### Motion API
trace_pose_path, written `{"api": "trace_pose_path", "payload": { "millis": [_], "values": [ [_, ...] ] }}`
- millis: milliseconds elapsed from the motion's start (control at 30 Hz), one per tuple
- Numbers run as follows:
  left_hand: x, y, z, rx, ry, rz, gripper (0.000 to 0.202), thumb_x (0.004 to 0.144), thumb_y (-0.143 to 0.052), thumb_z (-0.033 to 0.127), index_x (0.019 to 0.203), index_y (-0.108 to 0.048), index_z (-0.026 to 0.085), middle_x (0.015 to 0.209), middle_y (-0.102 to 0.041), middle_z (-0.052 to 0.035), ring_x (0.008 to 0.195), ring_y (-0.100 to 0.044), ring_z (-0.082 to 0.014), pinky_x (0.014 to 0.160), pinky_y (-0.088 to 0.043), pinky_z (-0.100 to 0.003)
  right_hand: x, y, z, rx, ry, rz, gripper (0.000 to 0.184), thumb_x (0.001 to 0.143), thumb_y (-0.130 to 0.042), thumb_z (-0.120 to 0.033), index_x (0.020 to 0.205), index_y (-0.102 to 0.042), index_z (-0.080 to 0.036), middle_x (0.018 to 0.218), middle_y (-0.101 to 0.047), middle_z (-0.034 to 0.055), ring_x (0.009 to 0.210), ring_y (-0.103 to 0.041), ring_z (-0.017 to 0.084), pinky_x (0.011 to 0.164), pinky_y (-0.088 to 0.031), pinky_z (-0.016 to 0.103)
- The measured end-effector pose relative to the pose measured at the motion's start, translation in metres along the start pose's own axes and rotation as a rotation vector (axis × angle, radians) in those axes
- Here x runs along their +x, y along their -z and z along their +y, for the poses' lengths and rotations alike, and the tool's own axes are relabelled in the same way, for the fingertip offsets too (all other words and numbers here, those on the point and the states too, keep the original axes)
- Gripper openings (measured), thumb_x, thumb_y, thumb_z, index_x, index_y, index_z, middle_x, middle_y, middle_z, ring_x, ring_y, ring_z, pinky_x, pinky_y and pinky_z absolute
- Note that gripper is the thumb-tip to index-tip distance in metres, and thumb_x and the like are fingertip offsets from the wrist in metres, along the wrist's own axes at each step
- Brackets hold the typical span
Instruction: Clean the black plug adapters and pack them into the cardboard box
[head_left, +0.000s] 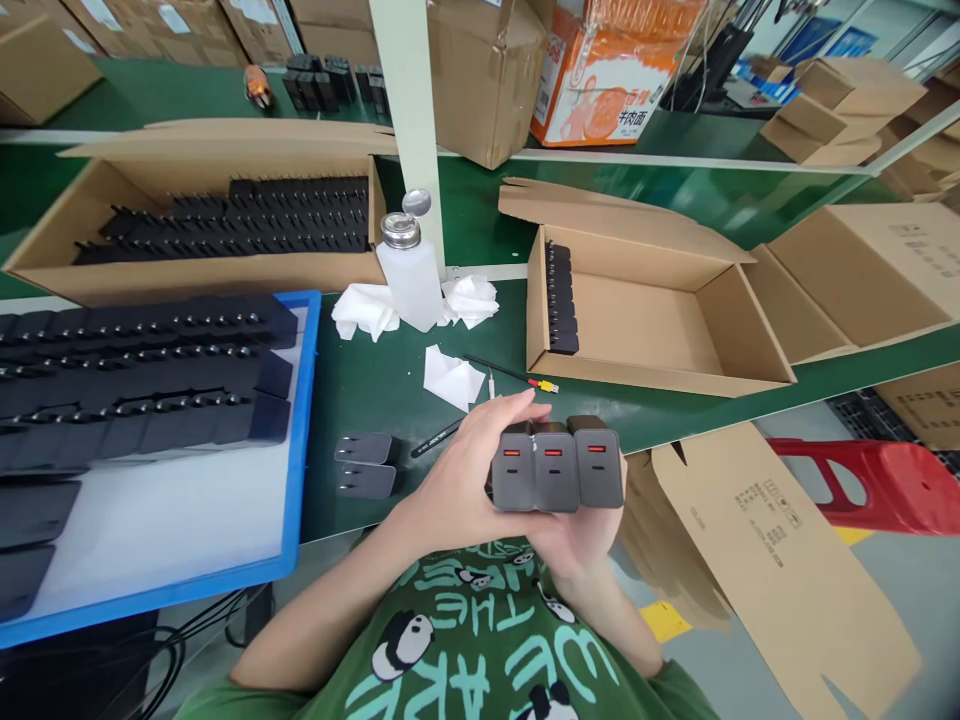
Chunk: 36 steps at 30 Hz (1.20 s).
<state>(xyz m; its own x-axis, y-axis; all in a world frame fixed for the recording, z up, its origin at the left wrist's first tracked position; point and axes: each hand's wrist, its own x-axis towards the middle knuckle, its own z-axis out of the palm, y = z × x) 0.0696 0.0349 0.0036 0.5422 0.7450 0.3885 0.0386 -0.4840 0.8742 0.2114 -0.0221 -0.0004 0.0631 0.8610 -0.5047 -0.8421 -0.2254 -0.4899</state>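
Observation:
Three dark grey chargers (553,468), side by side with their port faces toward me, are held up between my hands. Each face shows a red-orange USB slot above a smaller slot. My left hand (469,470) grips the row from the left, thumb and fingers around it. My right hand (583,535) is closed on the row from below and the right; its fingers are mostly hidden. Two more chargers (366,465) lie on the green bench left of my hands. Beside them is a pair of black tweezers (436,438), partly behind my left hand.
A blue-rimmed tray (304,430) of chargers stands left. Behind it is a carton (225,278) full of chargers. An open carton (637,310) at right holds one row. A pump bottle (412,275), tissues (367,310) and a cable (510,372) lie between.

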Motion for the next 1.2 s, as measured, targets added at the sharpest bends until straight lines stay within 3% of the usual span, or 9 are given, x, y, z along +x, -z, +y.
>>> {"api": "trace_pose_path", "payload": {
  "millis": [167, 433, 600, 667, 733, 833, 967, 1133, 1200],
  "values": [
    [-0.006, -0.004, -0.021, -0.198, -0.035, 0.129, 0.091, 0.071, -0.089, 0.026, 0.146, -0.038, 0.029, 0.133, -0.068, -0.0152, 0.122, -0.068, -0.0330, 0.103, -0.055, -0.049, -0.001, -0.008, 0.010, -0.036, 0.028, -0.102, 0.057, 0.077, -0.051, -0.074, 0.105, -0.072, -0.028, 0.112, -0.073, 0.0073, 0.110, -0.067, 0.030, 0.105, -0.051, 0.054],
    [-0.014, 0.002, -0.020, -0.082, -0.170, 0.274, 0.090, 0.072, -0.090, 0.034, 0.146, -0.040, 0.027, 0.121, -0.075, -0.0126, 0.120, -0.069, -0.0315, 0.105, -0.055, -0.049, 0.008, -0.017, 0.014, -0.067, 0.009, -0.142, 0.053, 0.086, -0.049, -0.070, 0.106, -0.073, -0.027, 0.109, -0.075, 0.0056, 0.107, -0.068, 0.027, 0.100, -0.054, 0.048],
    [-0.030, 0.027, -0.008, -0.057, -0.095, 0.441, 0.096, 0.064, -0.095, 0.034, 0.144, -0.043, 0.026, 0.118, -0.074, -0.0116, 0.110, -0.074, -0.0305, 0.098, -0.060, -0.047, 0.024, 0.014, -0.008, -0.669, 0.446, 0.072, 0.056, 0.092, -0.037, -0.068, 0.106, -0.067, -0.023, 0.100, -0.073, 0.0079, 0.088, -0.068, 0.024, 0.077, -0.058, 0.041],
    [-0.040, 0.040, -0.004, -0.039, -0.008, 0.529, 0.094, 0.065, -0.095, 0.035, 0.144, -0.045, 0.026, 0.116, -0.073, -0.0107, 0.108, -0.074, -0.0310, 0.094, -0.061, -0.047, 0.028, 0.035, -0.029, -0.844, 0.567, 0.172, 0.051, 0.090, -0.046, -0.066, 0.114, -0.062, -0.023, 0.105, -0.071, 0.0083, 0.090, -0.066, 0.023, 0.076, -0.056, 0.039],
    [-0.049, 0.050, -0.002, -0.009, 0.076, 0.627, 0.091, 0.066, -0.094, 0.039, 0.143, -0.047, 0.027, 0.112, -0.071, -0.0095, 0.108, -0.073, -0.0325, 0.095, -0.060, -0.051, 0.031, 0.052, -0.049, -1.022, 0.626, 0.245, 0.049, 0.085, -0.062, -0.060, 0.119, -0.060, -0.024, 0.112, -0.069, 0.0096, 0.096, -0.064, 0.024, 0.082, -0.054, 0.039],
    [-0.058, 0.055, -0.004, -0.014, 0.157, 0.714, 0.087, 0.068, -0.092, 0.043, 0.142, -0.049, 0.029, 0.111, -0.069, -0.0092, 0.113, -0.071, -0.0337, 0.101, -0.057, -0.054, 0.035, 0.062, -0.065, -1.366, 0.619, 0.258, 0.045, 0.079, -0.073, -0.050, 0.112, -0.064, -0.022, 0.103, -0.071, 0.0108, 0.088, -0.064, 0.027, 0.081, -0.052, 0.041],
    [-0.064, 0.053, -0.009, -0.043, 0.228, 0.723, 0.088, 0.067, -0.093, 0.042, 0.142, -0.049, 0.030, 0.114, -0.067, -0.0090, 0.117, -0.069, -0.0343, 0.102, -0.057, -0.052, 0.043, 0.058, -0.062, -1.721, 0.595, 0.208, 0.036, 0.087, -0.063, -0.048, 0.108, -0.065, -0.020, 0.097, -0.072, 0.0116, 0.076, -0.066, 0.027, 0.070, -0.053, 0.039],
    [-0.073, 0.061, -0.009, 0.069, 0.198, 0.721, 0.090, 0.065, -0.094, 0.037, 0.142, -0.048, 0.026, 0.115, -0.071, -0.0109, 0.111, -0.072, -0.0337, 0.097, -0.059, -0.051, 0.050, 0.067, -0.064, -1.979, 0.710, 0.249, 0.047, 0.098, -0.044, -0.048, 0.126, -0.059, -0.014, 0.108, -0.071, 0.0197, 0.087, -0.069, 0.033, 0.068, -0.055, 0.042],
    [-0.077, 0.066, -0.006, 0.122, 0.195, 0.715, 0.090, 0.066, -0.093, 0.036, 0.142, -0.047, 0.026, 0.115, -0.072, -0.0119, 0.108, -0.073, -0.0327, 0.094, -0.061, -0.051, 0.048, 0.068, -0.067, -2.038, 0.760, 0.252, 0.050, 0.099, -0.044, -0.049, 0.129, -0.059, -0.012, 0.110, -0.070, 0.0223, 0.095, -0.067, 0.037, 0.076, -0.056, 0.049]
  ]
}}
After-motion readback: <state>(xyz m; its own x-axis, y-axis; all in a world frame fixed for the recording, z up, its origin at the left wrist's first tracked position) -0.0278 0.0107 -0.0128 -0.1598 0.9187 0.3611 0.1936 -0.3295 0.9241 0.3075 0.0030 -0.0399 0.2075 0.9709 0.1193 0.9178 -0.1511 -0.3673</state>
